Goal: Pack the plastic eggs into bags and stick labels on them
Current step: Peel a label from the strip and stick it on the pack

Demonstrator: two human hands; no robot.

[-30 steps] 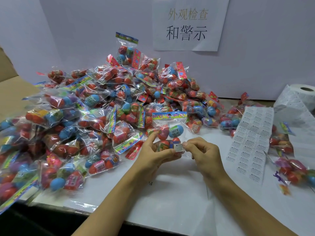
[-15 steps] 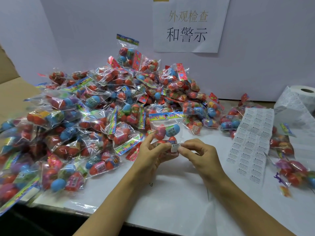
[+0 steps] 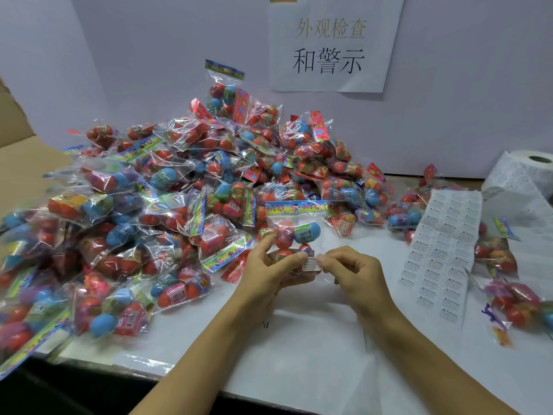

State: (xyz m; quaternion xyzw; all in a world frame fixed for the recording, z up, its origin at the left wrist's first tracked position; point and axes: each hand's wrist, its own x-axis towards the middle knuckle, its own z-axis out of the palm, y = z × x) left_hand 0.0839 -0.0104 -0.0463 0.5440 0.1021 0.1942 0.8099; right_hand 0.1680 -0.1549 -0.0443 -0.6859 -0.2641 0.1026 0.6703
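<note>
Left hand [image 3: 263,269]: fingers curled, holding the bag of eggs [image 3: 291,235] upright over the white table [image 3: 299,348].
Right hand [image 3: 350,272]: fingertips pinching the small label [image 3: 309,264] on the bag's bottom.
Label sheet [image 3: 443,253]: flat, at right.

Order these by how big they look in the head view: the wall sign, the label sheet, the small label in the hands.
1. wall sign
2. label sheet, nearer the camera, though still smaller
3. small label, by far the smallest

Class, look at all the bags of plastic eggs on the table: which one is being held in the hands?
The upright bag in front of the pile. The left hand grips it; the right hand pinches a label against it.
</note>
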